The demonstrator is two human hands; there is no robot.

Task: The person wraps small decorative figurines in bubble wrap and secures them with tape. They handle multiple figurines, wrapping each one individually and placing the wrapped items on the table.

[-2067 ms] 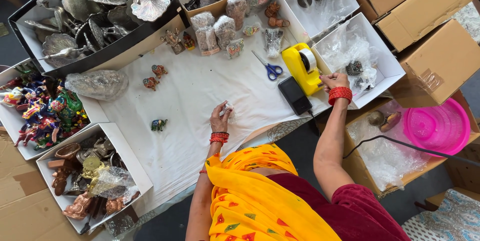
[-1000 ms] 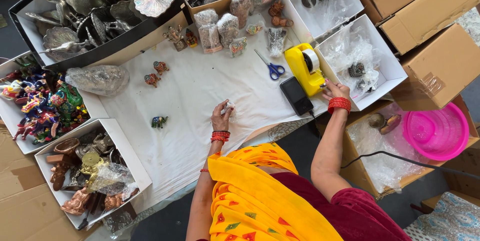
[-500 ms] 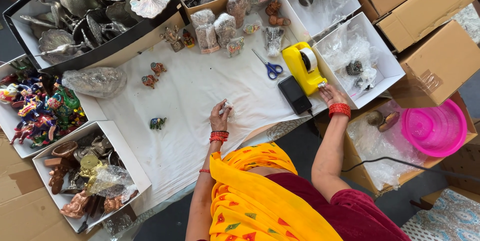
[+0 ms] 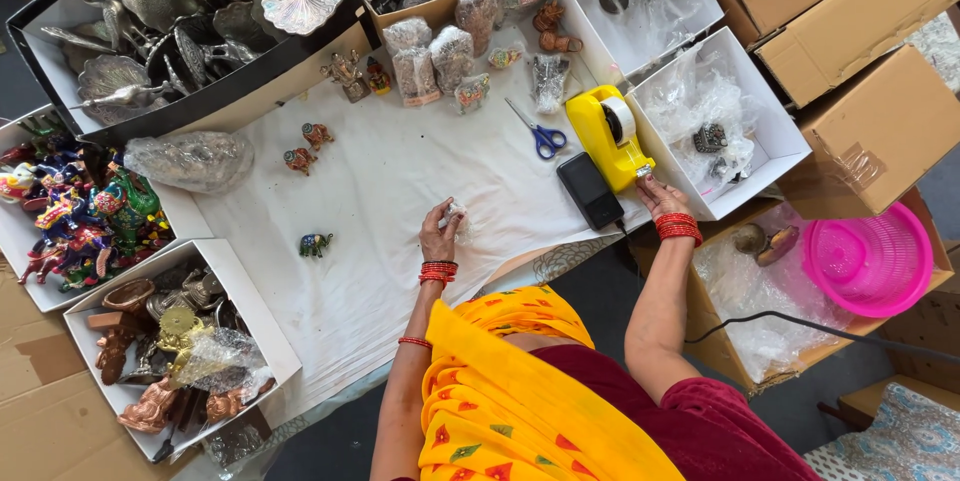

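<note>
My left hand [image 4: 438, 231] rests on the white cloth [image 4: 380, 191] and grips a small item wrapped in clear plastic [image 4: 459, 217]. My right hand [image 4: 659, 195] reaches to the front end of the yellow tape dispenser [image 4: 606, 136], fingers pinched at the tape strip by its cutter. A black rectangular device [image 4: 590, 191] lies just left of that hand. Blue-handled scissors [image 4: 540, 134] lie beside the dispenser.
Small painted elephant figures [image 4: 315, 244] stand on the cloth. Boxes of silver leaf-shaped pieces [image 4: 190, 11], colourful figurines [image 4: 75, 211] and bronze pieces [image 4: 170, 351] line the left. White boxes [image 4: 720, 131], cardboard cartons [image 4: 870, 131] and a pink basket [image 4: 868, 259] sit at the right.
My right hand has shifted slightly at the dispenser's front end. My left hand stays on the cloth with the wrapped item.
</note>
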